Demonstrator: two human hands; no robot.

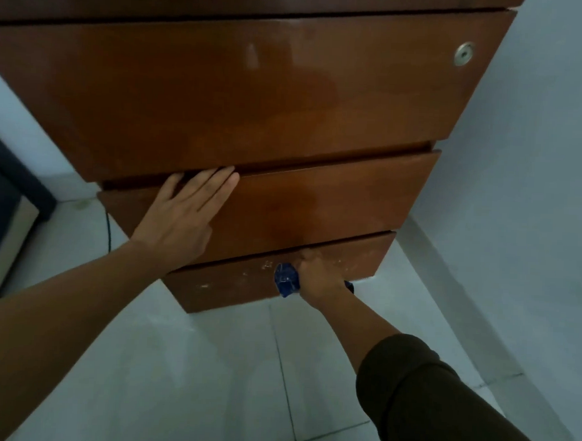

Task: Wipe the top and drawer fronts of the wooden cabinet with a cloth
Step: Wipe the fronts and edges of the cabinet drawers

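The wooden cabinet [255,95] fills the upper half of the view, seen from above, with three drawer fronts stacked. My left hand [183,215] lies flat with fingers spread on the left part of the middle drawer front [333,202], fingertips at its top edge. My right hand [317,274] presses a crumpled blue cloth [286,280] against the bottom drawer front [227,284], which has pale scuff marks. The cabinet's top surface is only a thin strip at the upper edge of the view.
A round metal lock [464,54] sits at the top drawer's right end. White tiled floor [209,383] lies below, a pale wall [535,164] close on the right. A dark piece of furniture [6,214] stands at left, and a black cable [108,227] runs down beside the cabinet.
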